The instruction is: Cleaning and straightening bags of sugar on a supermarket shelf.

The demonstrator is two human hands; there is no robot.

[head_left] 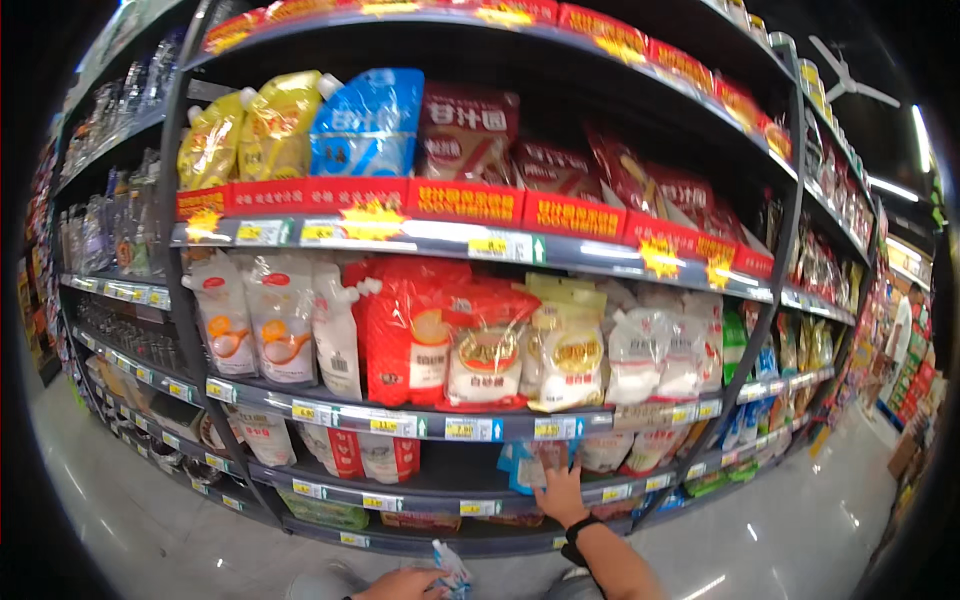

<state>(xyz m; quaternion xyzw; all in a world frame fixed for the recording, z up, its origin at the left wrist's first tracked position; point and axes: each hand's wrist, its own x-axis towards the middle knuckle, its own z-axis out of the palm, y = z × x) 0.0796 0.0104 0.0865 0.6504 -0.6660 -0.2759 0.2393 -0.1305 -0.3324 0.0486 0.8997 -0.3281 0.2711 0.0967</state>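
My right hand [561, 487], with a black band on the wrist, reaches onto a lower shelf. Its fingers are spread over the front of a blue-and-white plastic bag [523, 466]; I see no grip around it. At the bottom of the view my left hand [405, 583] holds a small white-and-blue plastic pouch [451, 568], whose lower part is cut off by the frame. To the right of the blue bag stand white-and-red bags [606, 451]. Further left on the same shelf are red-and-white bags [390, 454] and a white pouch [264, 435].
Above, one shelf holds sugar bags, including a red bag [405, 337] and spouted white pouches [281, 322]. Higher up are a blue spouted pouch [367, 127] and brown bags [469, 135]. Shelf edges [465, 427] carry price labels. Glassware [135, 345] stands left; a person [900, 330] is far right.
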